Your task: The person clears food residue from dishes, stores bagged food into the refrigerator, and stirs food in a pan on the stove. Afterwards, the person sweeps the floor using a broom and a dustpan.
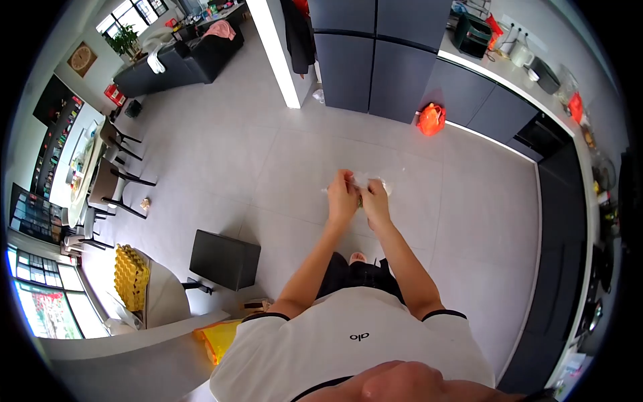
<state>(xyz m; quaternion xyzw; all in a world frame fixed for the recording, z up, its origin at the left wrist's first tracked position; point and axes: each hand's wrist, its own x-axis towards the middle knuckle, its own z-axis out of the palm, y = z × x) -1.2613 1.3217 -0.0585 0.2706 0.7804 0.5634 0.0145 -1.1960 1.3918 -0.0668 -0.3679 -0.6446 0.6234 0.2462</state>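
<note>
Head view: far L of frame, chairs [110, 181] stand by a long table [84, 164]; dark sofa [181, 67] w/ pink cloth [221, 29] on it is upper L. Lower L, yellow trays [129, 278] are stacked on a rounded desk [164, 295], w/ a black box [224, 260] just R of it. Approx. ctr of frame, above the floor [301, 147], L hand [343, 195] has fingers closed on the L side of a clear plastic bag [361, 179]; a small green bit [360, 201] shows btwn the hands, too small to ID. R hand [376, 202] pinches the bag's R side, fingers bent in. Upper R of ctr, orange bag [431, 119] sits on floor near grey cabinets [459, 90]; R of that, kitchen desk [499, 67] carries a dark green appliance [472, 35] & white kettle [521, 55].
</note>
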